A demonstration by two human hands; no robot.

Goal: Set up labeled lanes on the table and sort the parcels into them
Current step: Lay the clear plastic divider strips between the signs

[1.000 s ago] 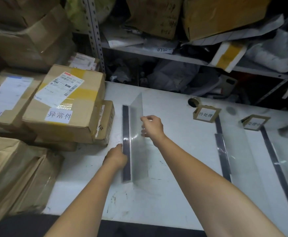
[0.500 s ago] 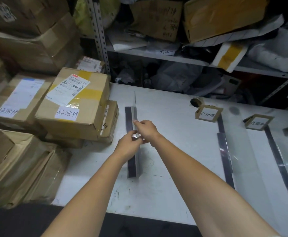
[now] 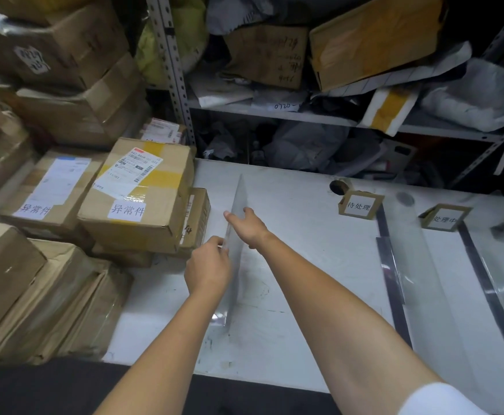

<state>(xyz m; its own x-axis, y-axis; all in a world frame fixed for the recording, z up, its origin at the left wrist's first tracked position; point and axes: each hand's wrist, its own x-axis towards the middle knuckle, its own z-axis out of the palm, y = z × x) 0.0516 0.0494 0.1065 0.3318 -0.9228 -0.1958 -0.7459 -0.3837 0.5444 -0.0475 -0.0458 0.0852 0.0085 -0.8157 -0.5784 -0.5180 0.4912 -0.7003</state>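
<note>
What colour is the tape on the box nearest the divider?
Yellow tape, clearest in the head view.

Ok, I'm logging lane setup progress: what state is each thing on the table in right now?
clear divider sheet: held on edge by both hands.
left hand: pinches the sheet.
right hand: grips its top edge.
待处理 sign: standing upright.
处理中 sign: standing upright.
black-strip divider: set down, no hand on it.
异常件 box: closed, taped, stacked on other parcels.

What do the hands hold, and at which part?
Both hold the clear divider sheet by its top edge: the left hand near the middle, the right hand just beyond it.
</note>
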